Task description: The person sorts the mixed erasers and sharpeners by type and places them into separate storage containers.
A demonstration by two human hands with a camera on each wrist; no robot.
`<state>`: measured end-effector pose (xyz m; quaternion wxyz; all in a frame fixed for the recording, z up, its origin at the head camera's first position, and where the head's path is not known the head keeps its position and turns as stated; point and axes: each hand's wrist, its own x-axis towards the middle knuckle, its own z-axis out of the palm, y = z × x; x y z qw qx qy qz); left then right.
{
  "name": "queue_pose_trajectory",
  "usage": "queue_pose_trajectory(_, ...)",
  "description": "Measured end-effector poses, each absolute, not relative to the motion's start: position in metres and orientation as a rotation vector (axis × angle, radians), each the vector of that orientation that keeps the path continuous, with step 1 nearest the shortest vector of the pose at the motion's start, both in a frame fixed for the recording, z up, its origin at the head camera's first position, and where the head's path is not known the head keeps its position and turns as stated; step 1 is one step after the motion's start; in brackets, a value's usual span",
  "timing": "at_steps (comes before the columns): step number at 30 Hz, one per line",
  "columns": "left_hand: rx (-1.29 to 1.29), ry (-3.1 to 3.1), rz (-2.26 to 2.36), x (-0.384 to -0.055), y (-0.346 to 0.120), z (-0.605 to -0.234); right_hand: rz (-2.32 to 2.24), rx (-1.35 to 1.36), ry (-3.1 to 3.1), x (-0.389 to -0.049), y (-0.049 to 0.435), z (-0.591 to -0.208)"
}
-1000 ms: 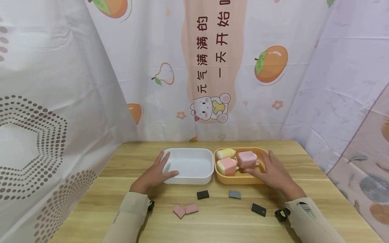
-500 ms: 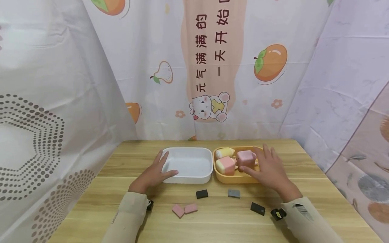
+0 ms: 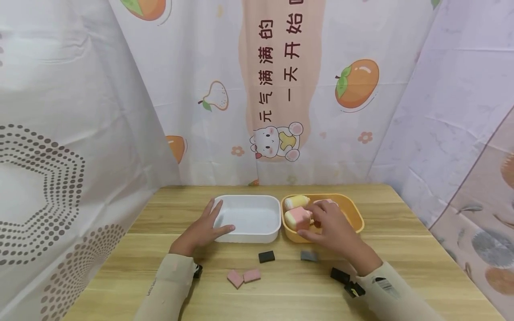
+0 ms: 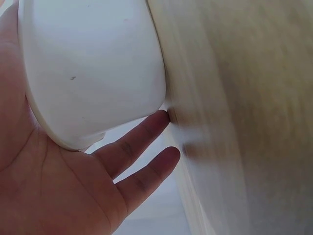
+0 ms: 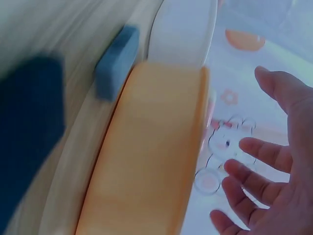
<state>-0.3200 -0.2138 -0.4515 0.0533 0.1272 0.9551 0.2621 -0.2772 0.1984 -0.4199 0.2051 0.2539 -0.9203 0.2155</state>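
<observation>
My left hand (image 3: pixel 202 229) rests at the left end of the white plastic tub (image 3: pixel 246 220), thumb over the front rim and fingers straight along the outside. The left wrist view shows the palm close against the tub's rim. Over the orange tub (image 3: pixel 356 218), my right hand (image 3: pixel 335 229) hovers with spread, relaxed fingers and holds nothing. Its fingertips come near a pink-and-cream bottle-shaped toy (image 3: pixel 299 217). Behind that toy lies a yellow-and-white bottle-shaped toy (image 3: pixel 296 202). Another pink toy (image 3: pixel 330 202) is mostly hidden by the right hand.
In front of the tubs lie a black block (image 3: pixel 267 257), a grey block (image 3: pixel 309 256), two pink blocks (image 3: pixel 235 278) and another black block (image 3: pixel 339 275) near the right wrist. A patterned curtain (image 3: pixel 201 133) hangs behind the wooden table (image 3: pixel 281 303).
My right hand has moved left across the orange tub, from its right side toward the pink-and-cream toy, now covering most of the other pink one. The left hand stays put.
</observation>
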Motion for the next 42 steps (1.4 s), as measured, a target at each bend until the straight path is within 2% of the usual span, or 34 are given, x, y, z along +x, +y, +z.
queue_pose_trajectory(13,0.385,2.914,0.783,-0.319,-0.213,-0.450,0.606,0.894,-2.666,-0.263,0.155,-0.418)
queue_pose_trajectory(33,0.366,2.906,0.798,-0.320,-0.217,-0.453,1.181,0.934,-2.954,-0.269,0.121,-0.444)
queue_pose_trajectory(42,0.388,2.917,0.810,-0.320,-0.215,-0.454,1.413,0.803,-3.017,-0.267,0.120,-0.454)
